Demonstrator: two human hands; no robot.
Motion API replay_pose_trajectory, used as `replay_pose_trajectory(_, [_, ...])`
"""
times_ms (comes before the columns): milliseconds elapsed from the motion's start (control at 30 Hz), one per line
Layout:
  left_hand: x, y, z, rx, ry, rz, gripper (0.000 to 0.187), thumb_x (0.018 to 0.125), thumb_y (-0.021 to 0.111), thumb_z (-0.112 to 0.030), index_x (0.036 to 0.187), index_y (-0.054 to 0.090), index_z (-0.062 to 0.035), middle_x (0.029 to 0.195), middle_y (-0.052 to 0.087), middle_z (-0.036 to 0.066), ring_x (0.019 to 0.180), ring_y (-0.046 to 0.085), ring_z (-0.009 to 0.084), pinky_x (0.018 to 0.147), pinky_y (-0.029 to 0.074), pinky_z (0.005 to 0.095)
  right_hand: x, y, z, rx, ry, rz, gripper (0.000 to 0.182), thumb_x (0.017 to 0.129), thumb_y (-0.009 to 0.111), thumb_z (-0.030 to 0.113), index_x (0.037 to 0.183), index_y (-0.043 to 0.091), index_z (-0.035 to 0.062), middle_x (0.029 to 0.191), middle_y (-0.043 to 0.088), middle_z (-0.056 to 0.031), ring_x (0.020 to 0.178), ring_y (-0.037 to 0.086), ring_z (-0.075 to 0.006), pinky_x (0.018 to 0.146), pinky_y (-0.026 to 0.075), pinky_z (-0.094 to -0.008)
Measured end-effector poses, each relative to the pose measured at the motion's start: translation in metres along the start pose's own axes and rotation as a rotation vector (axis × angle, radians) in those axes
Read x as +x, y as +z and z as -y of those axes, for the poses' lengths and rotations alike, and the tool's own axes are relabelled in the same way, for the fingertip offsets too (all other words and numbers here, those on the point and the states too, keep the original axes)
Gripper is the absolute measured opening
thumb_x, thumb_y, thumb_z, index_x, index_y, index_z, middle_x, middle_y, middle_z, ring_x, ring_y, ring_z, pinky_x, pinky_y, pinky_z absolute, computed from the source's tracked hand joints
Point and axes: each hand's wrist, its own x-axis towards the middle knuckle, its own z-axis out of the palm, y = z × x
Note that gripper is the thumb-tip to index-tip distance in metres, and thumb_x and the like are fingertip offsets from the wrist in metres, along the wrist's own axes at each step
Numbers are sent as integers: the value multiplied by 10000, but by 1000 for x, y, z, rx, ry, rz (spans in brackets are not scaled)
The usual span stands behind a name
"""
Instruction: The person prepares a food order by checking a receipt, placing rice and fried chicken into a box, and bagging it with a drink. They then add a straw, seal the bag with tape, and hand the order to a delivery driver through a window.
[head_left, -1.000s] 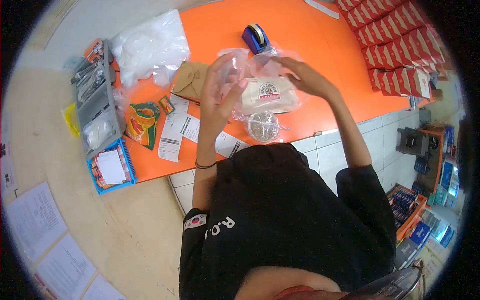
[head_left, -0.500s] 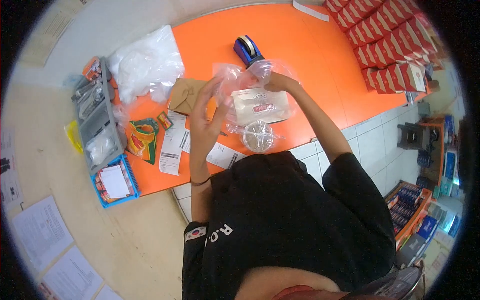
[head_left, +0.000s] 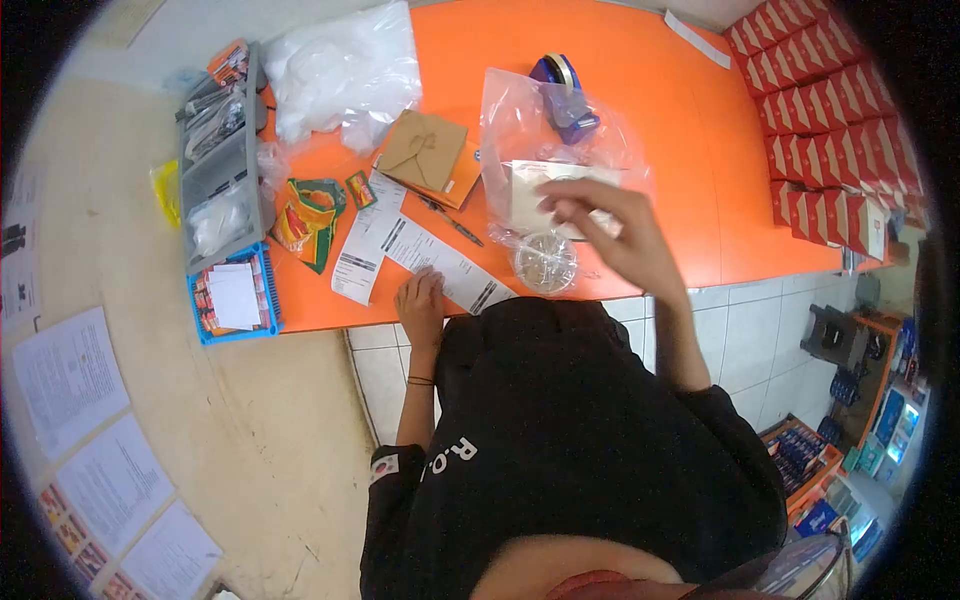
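A clear plastic bag [head_left: 510, 110] lies spread on the orange table, with a white printed box [head_left: 530, 200] in it and a round clear container [head_left: 545, 263] at its near end. My right hand [head_left: 605, 215] is over the box, fingers curled and apart, with nothing visible in them. At the table's front edge, my left hand [head_left: 420, 300] rests by the printed receipts [head_left: 440, 262], fingers slightly bent and apart. A pen [head_left: 452, 221] lies across the receipts, near a brown envelope [head_left: 425, 150].
A blue tape dispenser [head_left: 570, 100] stands behind the bag. White plastic bags [head_left: 340, 75], a grey tray [head_left: 218, 170], a blue basket [head_left: 268, 290] and a green-yellow packet [head_left: 310, 220] are on the left. Red boxes [head_left: 840, 150] are stacked at the right.
My left hand has left the bag and come down to the table's front edge. My right hand has moved nearer, over the box. The view has shifted, and the bag lies flatter.
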Motion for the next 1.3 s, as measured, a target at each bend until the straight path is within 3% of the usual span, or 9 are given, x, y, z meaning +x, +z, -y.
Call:
replay_pose_trajectory(233, [1, -12, -32, 96, -109, -163, 670, 793, 645, -553, 1281, 550, -103, 1368, 491, 67, 1199, 428, 286, 992, 298, 450, 7, 67, -8, 49, -67, 282, 207, 877, 597, 52, 1071, 660, 16, 959, 695, -123, 796, 664, -187, 711, 520, -315])
replay_pose_trajectory(433, [-5, -15, -18, 124, -145, -146, 437, 827, 691, -362, 1144, 607, -73, 1231, 575, 84, 1085, 526, 252, 913, 392, 402, 11, 89, -44, -70, 36, 322, 242, 894, 599, 116, 1114, 636, 21, 988, 684, -144, 824, 669, -221, 724, 524, -320])
replay_pose_trajectory(500, [-8, -16, -11, -333, -333, -183, 220, 840, 693, -178, 1001, 644, -37, 1018, 650, 93, 868, 621, 224, 750, 481, 341, 10, 104, -60, -51, 80, 310, 289, 899, 605, 138, 1161, 609, 17, 1027, 673, -158, 855, 669, -229, 738, 526, -316])
replay_pose_trajectory(700, [-4, -81, -51, -727, -293, -279, 86, 841, 684, -55, 887, 667, 16, 895, 685, 98, 771, 648, 135, 658, 503, 261, 29, 162, -97, -205, -9, 178, 658, 904, 604, 162, 1430, 255, -21, 1164, 586, -259, 901, 667, -283, 711, 530, -338])
replay_pose_trajectory(767, [2, -105, -60, -841, -285, -158, 246, 862, 662, -45, 1097, 608, 1, 945, 684, 118, 840, 638, 126, 713, 501, 246, 38, 159, -83, 508, 257, 298, 668, 918, 608, 174, 1440, 232, -6, 1208, 570, -188, 1057, 602, -233, 869, 498, -336])
replay_pose_trajectory(800, [11, -121, -75, -1002, -323, -203, 374, 870, 649, -36, 1216, 507, -19, 953, 680, 133, 861, 635, 133, 740, 495, 245, 38, 160, -83, 422, 66, 241, 681, 929, 590, 163, 1467, 189, 47, 1191, 572, -150, 1009, 610, -175, 800, 514, -287])
replay_pose_trajectory(933, [35, -160, -101, -1233, -404, -223, 685, 889, 616, -16, 1433, 202, -61, 974, 668, 176, 913, 624, 148, 804, 476, 245, 30, 124, -20, 549, 98, 214, 706, 942, 566, 139, 1491, 123, 118, 1187, 578, -151, 966, 622, -155, 777, 507, -275])
replay_pose_trajectory(1167, [51, -188, -120, -1248, -321, -156, 627, 888, 620, -18, 1413, 278, -48, 949, 668, 140, 900, 621, 137, 786, 479, 239, 25, 103, -2, 615, 12, 46, 727, 943, 547, 96, 1500, 82, 140, 1196, 579, -163, 902, 626, -134, 694, 499, -262])
replay_pose_trajectory(1300, [56, -195, -115, -1142, -277, -256, 280, 912, 608, -89, 1169, 554, 8, 862, 661, 87, 846, 632, 123, 738, 472, 199, 26, 98, 3, 546, 14, -24, 714, 948, 539, 93, 1499, 86, 138, 1137, 600, -156, 917, 628, -142, 712, 495, -260])
